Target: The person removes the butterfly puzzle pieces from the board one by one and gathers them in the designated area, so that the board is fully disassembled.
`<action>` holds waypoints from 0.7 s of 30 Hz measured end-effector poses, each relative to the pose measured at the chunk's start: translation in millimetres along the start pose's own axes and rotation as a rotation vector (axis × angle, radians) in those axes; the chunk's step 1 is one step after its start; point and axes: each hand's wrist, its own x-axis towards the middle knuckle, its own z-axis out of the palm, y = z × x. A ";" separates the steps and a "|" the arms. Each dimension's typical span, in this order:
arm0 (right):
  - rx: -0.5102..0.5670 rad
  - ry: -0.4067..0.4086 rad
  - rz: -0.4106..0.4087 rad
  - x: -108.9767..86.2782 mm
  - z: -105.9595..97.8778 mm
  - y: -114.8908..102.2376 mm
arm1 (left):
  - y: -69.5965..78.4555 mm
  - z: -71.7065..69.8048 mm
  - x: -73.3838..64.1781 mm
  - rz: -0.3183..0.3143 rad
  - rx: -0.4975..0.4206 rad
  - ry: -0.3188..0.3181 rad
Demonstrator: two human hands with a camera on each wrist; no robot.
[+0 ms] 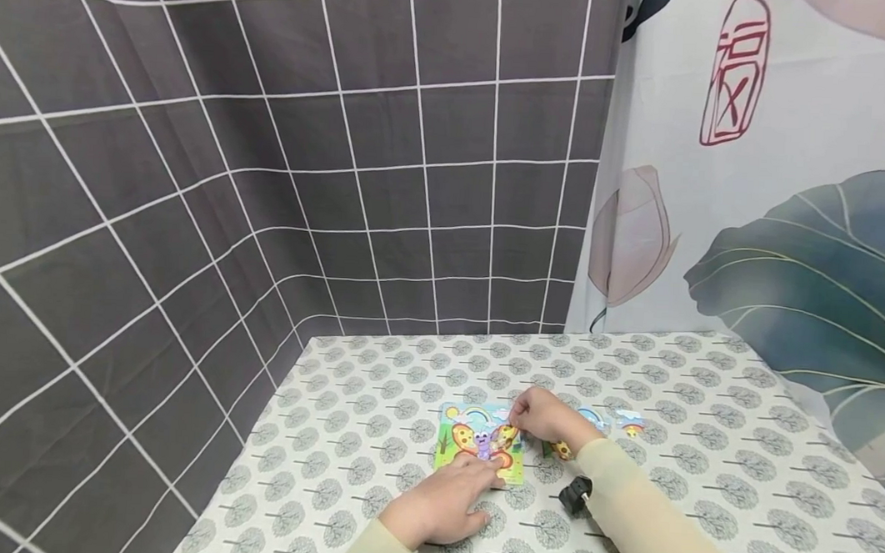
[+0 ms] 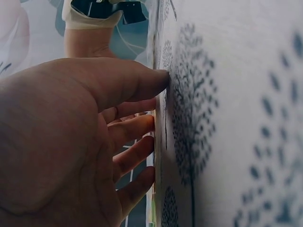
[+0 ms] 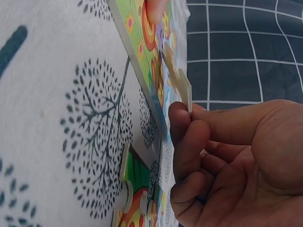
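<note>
A butterfly jigsaw puzzle [image 1: 444,456] lies flat on the patterned tablecloth in front of me. My left hand [image 1: 449,494] rests its straight fingers on the puzzle's near edge, the thumb touching the cloth in the left wrist view. Over the puzzle's right side, my right hand [image 1: 544,415] pinches a puzzle piece [image 3: 182,87] between thumb and index finger. That piece is tilted up; whether its far edge touches the puzzle, I cannot tell. A loose green and red piece [image 3: 137,170] lies on the cloth below the right hand.
More loose pieces lie right of the puzzle, among them a rainbow piece [image 1: 631,424] and a bluish one [image 1: 591,416] partly behind the right hand. A black device [image 1: 575,495] sits at the right wrist. A dark gridded curtain [image 1: 447,185] hangs behind the table.
</note>
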 end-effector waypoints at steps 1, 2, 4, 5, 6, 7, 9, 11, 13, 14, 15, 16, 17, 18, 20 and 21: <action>0.002 0.000 0.002 0.0 -0.2 0.9 | 0.1 -0.2 -0.1 0.001 -0.004 0.001; -0.001 0.000 -0.001 -0.1 -0.5 1.9 | 0.1 -0.3 -0.2 0.003 -0.004 0.003; -0.002 0.001 -0.001 0.4 -0.7 3.5 | -0.1 -0.4 -0.5 0.008 -0.001 0.007; -0.004 0.001 -0.001 0.5 -0.8 4.0 | -0.4 -0.5 -0.6 0.008 -0.001 0.007; -0.008 -0.001 0.000 0.5 -0.8 4.3 | -1.0 -0.4 -0.7 0.009 -0.002 0.006; -0.010 0.002 -0.002 0.2 -0.8 4.2 | -1.5 -0.2 -0.8 0.009 -0.003 0.006; -0.011 0.004 0.002 -0.1 -0.4 4.7 | -2.6 -0.1 -0.8 0.010 -0.004 0.007; -0.008 0.007 0.007 -0.7 -0.4 5.0 | -3.6 0.2 -0.8 0.009 -0.010 0.009; 0.004 0.014 0.008 -0.8 -0.1 6.3 | -4.1 0.7 -0.8 0.009 -0.012 0.012; 0.010 0.016 0.010 -0.8 -0.1 7.5 | -4.2 0.9 -0.8 0.007 -0.013 0.013; 0.020 0.019 0.014 -0.8 -0.1 8.5 | -4.1 1.1 -0.8 0.005 -0.015 0.012; 0.030 0.021 0.018 -1.2 -0.3 9.2 | -4.2 1.5 -0.9 0.005 -0.017 0.013; 0.035 0.023 0.019 -1.7 -0.4 10.3 | -4.1 1.8 -1.0 0.004 -0.019 0.012; 0.041 0.027 0.022 -2.3 -0.3 11.6 | -4.1 2.0 -1.2 0.002 -0.024 0.012; 0.050 0.031 0.024 -3.7 -0.5 14.0 | -4.1 2.5 -1.5 0.000 -0.038 0.015; 0.060 0.032 0.029 -4.7 -0.8 14.9 | -4.0 2.6 -1.6 -0.002 -0.046 0.016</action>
